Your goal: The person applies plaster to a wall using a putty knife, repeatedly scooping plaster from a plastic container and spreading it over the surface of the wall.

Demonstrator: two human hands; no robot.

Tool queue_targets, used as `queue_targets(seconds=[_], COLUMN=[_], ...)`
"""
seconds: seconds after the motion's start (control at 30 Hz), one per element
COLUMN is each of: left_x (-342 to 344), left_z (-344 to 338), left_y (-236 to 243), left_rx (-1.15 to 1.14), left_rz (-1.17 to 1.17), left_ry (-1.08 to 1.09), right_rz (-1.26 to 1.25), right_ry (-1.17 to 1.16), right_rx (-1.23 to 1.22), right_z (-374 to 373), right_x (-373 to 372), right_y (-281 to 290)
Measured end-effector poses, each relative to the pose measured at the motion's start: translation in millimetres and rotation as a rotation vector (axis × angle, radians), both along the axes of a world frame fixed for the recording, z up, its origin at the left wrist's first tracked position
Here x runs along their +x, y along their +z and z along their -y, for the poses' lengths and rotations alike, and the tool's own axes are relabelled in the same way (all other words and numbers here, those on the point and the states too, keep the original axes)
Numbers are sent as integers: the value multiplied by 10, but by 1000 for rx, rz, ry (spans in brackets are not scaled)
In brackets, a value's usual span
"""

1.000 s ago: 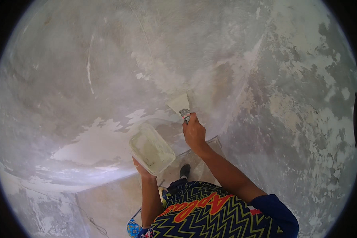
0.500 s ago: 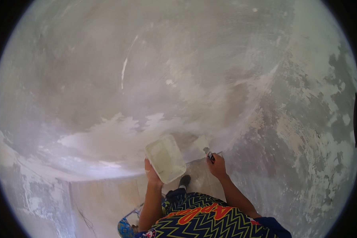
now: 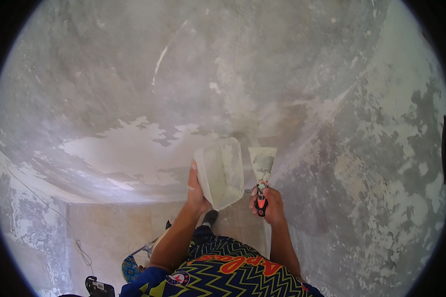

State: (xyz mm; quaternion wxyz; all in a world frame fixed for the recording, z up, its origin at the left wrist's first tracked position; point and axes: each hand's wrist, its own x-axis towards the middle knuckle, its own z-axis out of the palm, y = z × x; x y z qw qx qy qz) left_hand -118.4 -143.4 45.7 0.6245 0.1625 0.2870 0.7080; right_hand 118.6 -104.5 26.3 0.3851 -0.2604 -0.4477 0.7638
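Observation:
My left hand [image 3: 197, 190] grips a translucent white rectangular tub [image 3: 222, 173] by its left side; pale putty coats its inside and it is tipped a little. My right hand [image 3: 274, 205] is wrapped round the black-and-red handle of a putty knife [image 3: 263, 159], whose wide blade points upward beside the tub, smeared with pale and greyish putty. Beyond both rises a grey plastered wall [image 3: 292, 59] with patchy white areas.
A second mottled wall [image 3: 391, 178] bends away on the right. Below are a beige floor [image 3: 109, 227], my dark-shod foot [image 3: 210, 217], a thin cable [image 3: 84, 257], a black object [image 3: 100, 289] at the lower left edge and a blue patterned item [image 3: 133, 267] beside my left arm.
The knife has come down from the wall to beside the tub, and its blade face now shows fully. The tub has shifted rightward and is more tilted. The camera's view has shifted too.

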Motion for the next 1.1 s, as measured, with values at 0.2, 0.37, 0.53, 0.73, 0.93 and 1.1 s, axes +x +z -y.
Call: queue_targets(seconds=[0.2, 0.37, 0.53, 0.73, 0.93, 1.1], left_x=[43, 102, 133, 84, 241, 151], left_z=[-6, -33, -53, -91, -252, -319], left_y=[-22, -73, -54, -112, 79, -70], left_rx=[34, 21, 23, 77, -2, 46], left_rz=[64, 28, 39, -70, -148, -112], left_ry=[-30, 16, 26, -22, 37, 39], right_rz=[176, 357, 406, 561, 711, 834], right_ry=[-69, -127, -129, -220, -320, -329], right_rx=[148, 221, 427, 650, 731, 691], right_z=[159, 187, 131, 132, 77, 30], right_x=[-29, -78, -55, -120, -123, -172], right_y=[23, 42, -30, 209, 227, 318])
